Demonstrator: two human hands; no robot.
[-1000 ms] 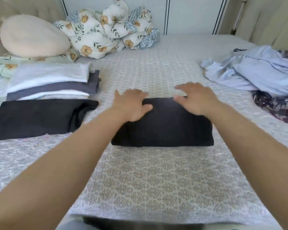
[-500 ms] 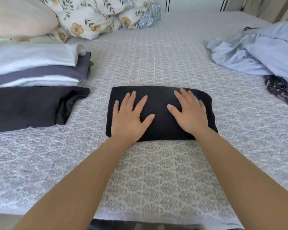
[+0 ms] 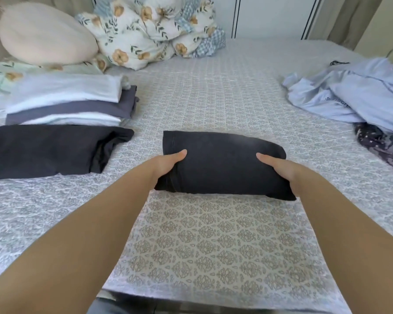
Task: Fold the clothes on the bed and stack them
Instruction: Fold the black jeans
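Both hands have slid from the top of the folded black garment (image 3: 222,165) to its ends. Now the left hand (image 3: 168,165) grips its left end and the right hand (image 3: 279,168) its right end, thumbs on top, fingers hidden beneath. It sits mid-bed (image 3: 213,98), between the folded stack (image 3: 66,103) and unfolded pale-blue clothes (image 3: 354,96).
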